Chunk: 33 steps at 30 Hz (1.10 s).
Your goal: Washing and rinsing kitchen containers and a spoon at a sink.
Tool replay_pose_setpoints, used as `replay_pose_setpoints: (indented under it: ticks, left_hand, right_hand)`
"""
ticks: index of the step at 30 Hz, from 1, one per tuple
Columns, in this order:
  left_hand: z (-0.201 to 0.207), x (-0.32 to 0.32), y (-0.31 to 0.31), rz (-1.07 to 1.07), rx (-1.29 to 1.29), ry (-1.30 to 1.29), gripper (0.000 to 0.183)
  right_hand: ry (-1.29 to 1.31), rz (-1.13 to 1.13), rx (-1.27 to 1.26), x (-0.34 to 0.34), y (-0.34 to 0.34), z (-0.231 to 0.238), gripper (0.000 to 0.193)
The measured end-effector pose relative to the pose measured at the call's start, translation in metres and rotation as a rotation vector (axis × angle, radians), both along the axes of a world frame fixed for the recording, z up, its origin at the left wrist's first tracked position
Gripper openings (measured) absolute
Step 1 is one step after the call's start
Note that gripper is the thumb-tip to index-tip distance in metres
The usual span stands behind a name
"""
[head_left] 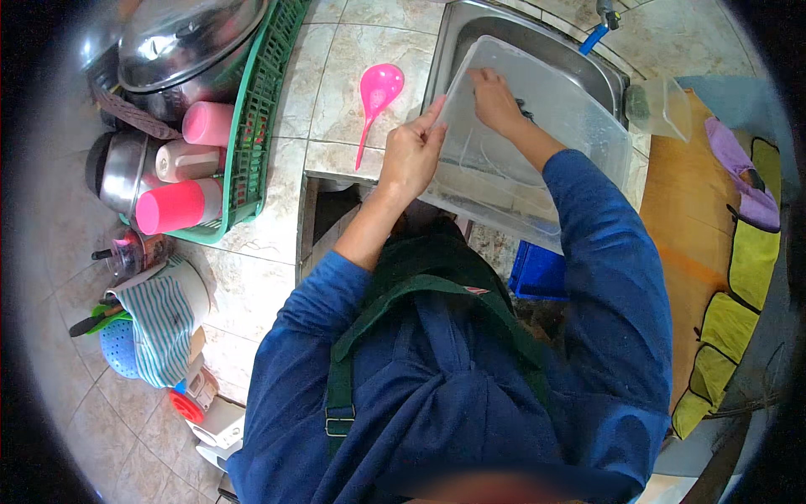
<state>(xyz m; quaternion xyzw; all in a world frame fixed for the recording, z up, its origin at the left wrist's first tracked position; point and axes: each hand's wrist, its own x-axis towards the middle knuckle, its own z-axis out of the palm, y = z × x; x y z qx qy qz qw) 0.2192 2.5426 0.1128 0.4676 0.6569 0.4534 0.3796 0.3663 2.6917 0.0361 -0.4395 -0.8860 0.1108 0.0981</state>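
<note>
A large clear plastic storage box (579,118) is tilted over the stainless steel sink (445,52), its near end reaching past the counter edge. My left hand (411,151) grips the box's left rim, thumb and fingers closed around it. Inside the box, my right hand (497,102) presses against the plastic near the far left corner. Its fingers are curled together, and whatever they may hold is hidden. Wet streaks and droplets show on the plastic. On the tiled counter left of the box lies a pink ladle (379,88).
A green basket (243,160) on the left holds steel pots and pink cups. A blue-handled tap (594,38) stands behind the sink. Beside the sink's right end is a small clear container (659,109). A striped cloth (159,323) hangs over a white bucket at lower left.
</note>
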Motion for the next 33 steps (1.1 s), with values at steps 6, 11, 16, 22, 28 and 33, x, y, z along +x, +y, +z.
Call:
replay_pose_setpoints:
  ticks: [6, 11, 16, 22, 28, 33]
  left_hand:
    - [0.006, -0.014, -0.012, -0.053, -0.009, 0.083, 0.036]
    - [0.006, -0.024, -0.016, -0.077, -0.033, 0.077, 0.036]
    - [-0.001, -0.025, -0.019, -0.082, -0.044, 0.04, 0.036]
    - [0.003, -0.022, -0.03, -0.158, 0.02, 0.029, 0.039]
    - [-0.022, -0.012, -0.048, 0.002, 0.162, -0.074, 0.04]
    - [-0.006, -0.001, -0.056, 0.04, 0.155, 0.013, 0.046]
  right_hand:
    - [0.836, -0.524, -0.428, -0.054, -0.006, 0.004, 0.037]
    - [0.925, -0.302, -0.108, -0.063, -0.032, 0.04, 0.035]
    - [0.875, -0.421, -0.046, -0.062, -0.041, 0.015, 0.04]
    - [0.698, -0.612, -0.227, -0.064, -0.052, -0.007, 0.031]
    - [1.021, -0.546, -1.467, -0.07, -0.179, 0.072, 0.026]
    - [0.101, -0.124, -0.604, -0.036, -0.22, 0.104, 0.028]
